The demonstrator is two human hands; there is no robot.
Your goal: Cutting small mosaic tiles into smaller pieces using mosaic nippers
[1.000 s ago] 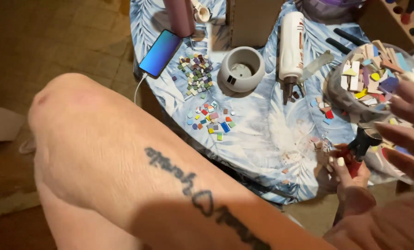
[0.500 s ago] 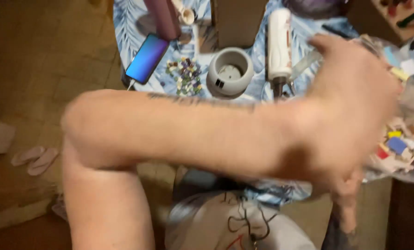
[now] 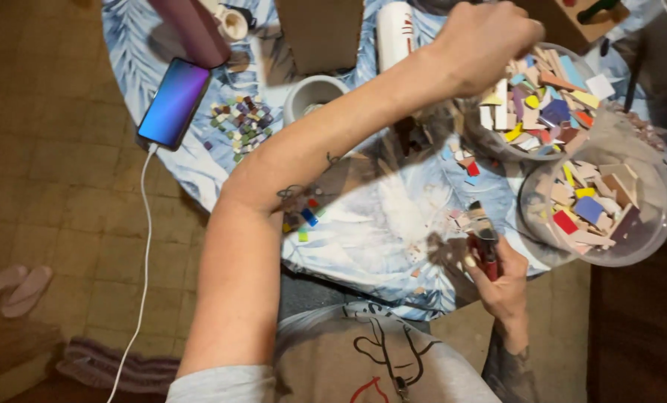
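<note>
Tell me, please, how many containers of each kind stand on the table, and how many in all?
Clear plastic bowls of coloured tile pieces: 2, one under the left hand at, one nearer the right hand at.
White round pots: 1.
White cylinders: 1.
Pink bottles: 1.
Total: 5.

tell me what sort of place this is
Likely a home craft table set up for mosaic work: clear tubs of coloured tile pieces, small sorted tiles on a leaf-print cloth, and red-handled nippers in the right hand.
</note>
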